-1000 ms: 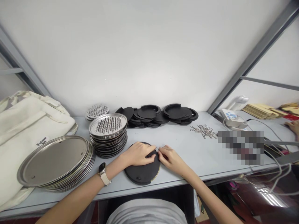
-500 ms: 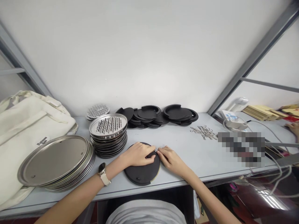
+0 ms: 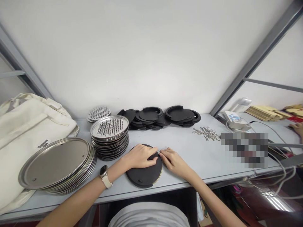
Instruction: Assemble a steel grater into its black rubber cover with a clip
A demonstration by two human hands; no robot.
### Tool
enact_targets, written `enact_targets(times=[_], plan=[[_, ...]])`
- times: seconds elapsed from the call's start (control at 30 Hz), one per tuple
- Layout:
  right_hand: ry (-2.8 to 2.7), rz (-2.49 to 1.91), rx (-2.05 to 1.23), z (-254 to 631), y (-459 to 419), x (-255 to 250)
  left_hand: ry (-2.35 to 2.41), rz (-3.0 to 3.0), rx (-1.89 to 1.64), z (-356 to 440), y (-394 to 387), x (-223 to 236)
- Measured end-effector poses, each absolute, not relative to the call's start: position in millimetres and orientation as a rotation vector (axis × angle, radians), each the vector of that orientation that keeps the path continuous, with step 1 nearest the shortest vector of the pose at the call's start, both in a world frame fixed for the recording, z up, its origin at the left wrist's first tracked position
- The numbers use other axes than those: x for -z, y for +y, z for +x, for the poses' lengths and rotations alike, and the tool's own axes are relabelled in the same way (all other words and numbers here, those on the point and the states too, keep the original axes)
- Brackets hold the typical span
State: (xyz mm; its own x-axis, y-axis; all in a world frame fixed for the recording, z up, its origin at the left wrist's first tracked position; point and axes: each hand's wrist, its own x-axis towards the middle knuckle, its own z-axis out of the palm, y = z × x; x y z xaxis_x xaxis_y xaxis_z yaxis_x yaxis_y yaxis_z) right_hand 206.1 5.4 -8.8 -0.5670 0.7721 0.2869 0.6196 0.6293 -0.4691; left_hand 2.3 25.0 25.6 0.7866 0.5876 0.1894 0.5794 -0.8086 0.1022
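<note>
A round black disc lies flat on the grey table in front of me. My left hand, a watch on its wrist, rests on the disc's far half with curled fingers pressing down. My right hand is at the disc's right rim, its fingertips pinched on a small metal clip at the edge. The two hands' fingertips nearly meet at that clip.
A stack of perforated steel discs and a stack of wide steel pans stand to the left, beside a cream bag. Black rings pile at the back. Loose metal clips lie right. Another person's hand shows far right.
</note>
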Motion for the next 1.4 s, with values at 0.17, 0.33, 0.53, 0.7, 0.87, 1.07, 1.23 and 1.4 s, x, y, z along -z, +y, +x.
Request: enact_targets(times=[0.17, 0.33, 0.53, 0.7, 0.87, 1.07, 1.23, 1.4], plan=[[-2.379, -1.097, -0.445, 207.1, 5.7, 8.4, 0.950, 2.932, -0.347, 2.5, 25.8, -24.2], [-2.377, -1.086, -0.471, 207.2, 5.1, 6.9, 0.956, 2.918, -0.343, 2.2, 26.0, -23.7], [-2.379, -1.083, -0.507, 207.8, 6.5, 7.8, 0.889, 2.895, -0.369, 1.0, 27.0, -25.2], [-2.395, -1.082, -0.549, 208.3, 9.0, 7.3, 0.869, 2.868, -0.378, 0.8, 28.6, -23.7], [-2.418, -1.072, -0.553, 209.4, 10.9, 7.1, 0.869, 2.868, -0.383, 1.1, 28.5, -23.6], [-2.405, -1.065, -0.544, 208.8, 9.6, 8.1, 0.892, 2.870, -0.363, 1.5, 28.9, -23.1], [-2.341, -1.101, -0.494, 205.1, 4.7, 10.3, 0.914, 2.880, -0.381, 2.3, 31.0, -21.0], [-2.259, -1.167, -0.470, 204.5, 0.6, 6.9, 0.912, 2.901, -0.381, 1.5, 30.6, -20.5]])
